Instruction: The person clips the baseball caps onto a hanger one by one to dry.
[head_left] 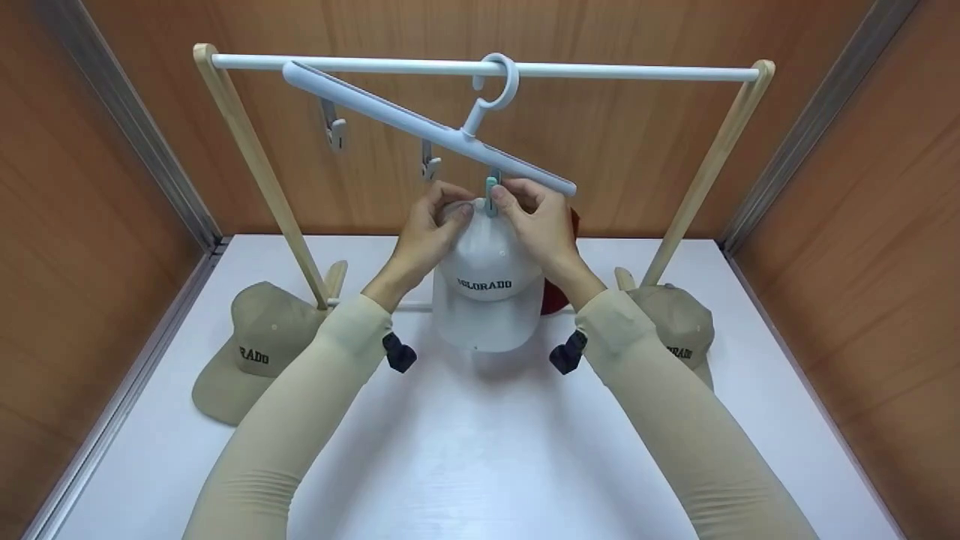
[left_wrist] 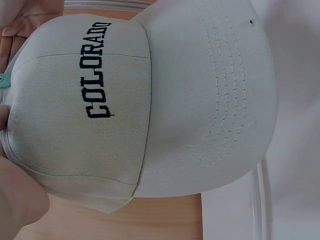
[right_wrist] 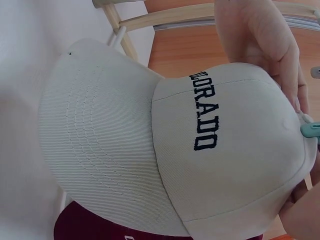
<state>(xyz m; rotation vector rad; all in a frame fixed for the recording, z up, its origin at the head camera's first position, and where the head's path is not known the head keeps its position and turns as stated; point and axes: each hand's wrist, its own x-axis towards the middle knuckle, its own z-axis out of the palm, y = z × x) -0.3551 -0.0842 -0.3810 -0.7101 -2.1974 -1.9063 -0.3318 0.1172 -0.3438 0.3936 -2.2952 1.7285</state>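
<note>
A white cap (head_left: 487, 247) lettered COLORADO hangs brim down, its crown up at a teal clip (head_left: 491, 196) under the low right end of a light blue hanger (head_left: 390, 112). My left hand (head_left: 429, 229) pinches the crown fabric left of the clip. With thumb and fingers, my right hand (head_left: 546, 229) grips the teal clip at the crown's top. In the right wrist view the clip (right_wrist: 311, 130) sits on the cap's edge. A dark red cap (head_left: 555, 298) is mostly hidden behind the white one.
The hanger hooks over a white rod (head_left: 637, 72) on a wooden-legged rack (head_left: 255, 157). Two grey clips (head_left: 335, 135) dangle from its raised left side. Tan caps lie by the rack's feet, one at left (head_left: 262, 337), another at right (head_left: 679, 322). Wood-grain panels surround the white table (head_left: 480, 465).
</note>
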